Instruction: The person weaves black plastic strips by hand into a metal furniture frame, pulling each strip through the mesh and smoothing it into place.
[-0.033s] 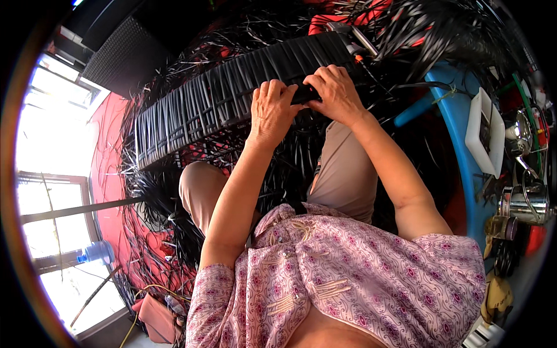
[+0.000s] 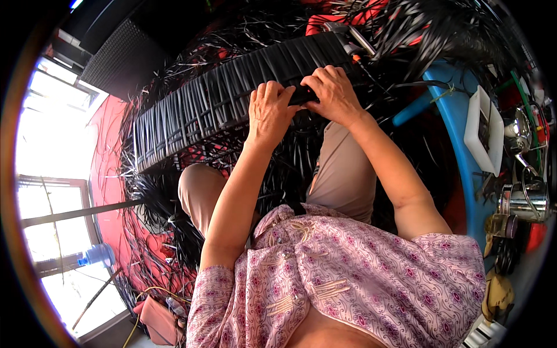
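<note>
A long panel (image 2: 191, 110), closely wrapped in flat black strips, lies slantwise in front of my knees. Both of my hands are at its near edge, toward the right end. My left hand (image 2: 269, 113) has its fingers curled over that edge, the thumb pointing to the right. Close beside it, my right hand (image 2: 335, 95) bends its fingers down in a pinch. Thumbs nearly meet around a dark strip (image 2: 300, 95) at the panel's edge. The fingertips are largely hidden, and black on black makes the strip's exact path hard to see.
Loose black strips (image 2: 429, 40) lie in heaps around the panel and over the red floor (image 2: 110, 130). On the right stands a blue stool or low table (image 2: 455, 133) bearing a white tray (image 2: 476, 130). Metal pots (image 2: 525, 202) are beyond it. A bright window (image 2: 55, 214) is at left.
</note>
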Motion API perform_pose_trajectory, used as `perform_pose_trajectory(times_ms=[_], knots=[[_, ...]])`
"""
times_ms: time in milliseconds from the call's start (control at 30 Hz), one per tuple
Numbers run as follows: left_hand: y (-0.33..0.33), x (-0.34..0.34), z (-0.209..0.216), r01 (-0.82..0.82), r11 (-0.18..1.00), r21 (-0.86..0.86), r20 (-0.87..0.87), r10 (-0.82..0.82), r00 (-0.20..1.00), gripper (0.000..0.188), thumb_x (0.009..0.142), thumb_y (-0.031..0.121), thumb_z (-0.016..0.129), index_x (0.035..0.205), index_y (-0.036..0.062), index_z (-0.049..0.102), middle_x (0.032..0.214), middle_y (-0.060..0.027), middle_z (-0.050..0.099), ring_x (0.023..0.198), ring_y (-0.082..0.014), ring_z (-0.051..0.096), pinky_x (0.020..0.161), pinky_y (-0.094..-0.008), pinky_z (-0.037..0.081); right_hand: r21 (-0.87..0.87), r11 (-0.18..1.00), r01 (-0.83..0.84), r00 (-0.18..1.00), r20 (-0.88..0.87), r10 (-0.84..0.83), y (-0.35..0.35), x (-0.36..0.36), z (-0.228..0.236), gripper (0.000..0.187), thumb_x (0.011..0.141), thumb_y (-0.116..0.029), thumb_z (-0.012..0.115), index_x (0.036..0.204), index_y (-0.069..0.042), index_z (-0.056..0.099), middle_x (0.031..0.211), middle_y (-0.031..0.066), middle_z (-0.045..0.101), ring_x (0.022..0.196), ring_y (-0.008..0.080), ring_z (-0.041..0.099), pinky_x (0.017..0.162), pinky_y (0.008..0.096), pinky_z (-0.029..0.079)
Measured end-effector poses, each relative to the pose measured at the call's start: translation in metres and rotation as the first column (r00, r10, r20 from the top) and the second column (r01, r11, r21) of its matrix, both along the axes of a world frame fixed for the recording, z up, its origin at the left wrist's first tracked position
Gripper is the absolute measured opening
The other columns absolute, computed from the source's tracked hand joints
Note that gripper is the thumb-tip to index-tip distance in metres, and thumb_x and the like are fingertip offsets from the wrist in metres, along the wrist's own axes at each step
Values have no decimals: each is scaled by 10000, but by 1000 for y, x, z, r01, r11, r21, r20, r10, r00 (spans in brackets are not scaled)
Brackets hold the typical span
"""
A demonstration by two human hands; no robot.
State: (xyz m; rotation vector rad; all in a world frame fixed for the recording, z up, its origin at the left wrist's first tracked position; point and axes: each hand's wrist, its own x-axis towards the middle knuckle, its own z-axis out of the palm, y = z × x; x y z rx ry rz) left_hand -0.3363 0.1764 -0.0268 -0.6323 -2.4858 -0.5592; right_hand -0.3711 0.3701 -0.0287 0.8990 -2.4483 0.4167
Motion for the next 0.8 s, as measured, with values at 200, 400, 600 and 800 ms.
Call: perform_pose_trajectory(times_ms=[200, 400, 600, 800], knots=[[4, -1, -2, 69, 998, 8, 3, -69, 998, 365, 688, 129, 775, 1041, 86, 696, 897, -36, 534, 889, -236, 542, 802, -373, 437, -56, 998, -37, 996, -87, 32, 6, 2, -5, 536, 561, -190, 872, 1007, -130, 581, 909, 22, 552, 880, 243, 544, 775, 375, 440], [-6, 2, -7, 67, 998, -4, -41, -67, 997, 346, 684, 159, 751, 1017, 86, 692, 910, -51, 562, 905, -263, 554, 811, -377, 451, -73, 994, -84, 992, -97, 76, 3, 6, -5, 483, 653, -203, 811, 1088, -130, 613, 1004, 58, 591, 957, 285, 561, 833, 418, 437], [-106, 42, 1, -126, 991, 35, 84, 122, 989, 514, 665, 201, 790, 1134, 56, 640, 1119, -97, 572, 1117, -297, 514, 986, -406, 395, -127, 992, -17, 983, -186, -7, 1, 9, -17, 512, 620, -199, 837, 1084, -143, 628, 1013, 62, 589, 941, 292, 563, 819, 419, 440], [-221, 73, 4, -314, 934, -169, 166, 341, 925, 619, 660, 204, 798, 1223, 60, 586, 1165, -86, 555, 1183, -291, 481, 1013, -406, 370, -108, 994, 6, 989, -149, -22, -12, 11, -14, 432, 681, -197, 811, 1055, -103, 618, 1005, 78, 588, 955, 299, 559, 853, 417, 449]])
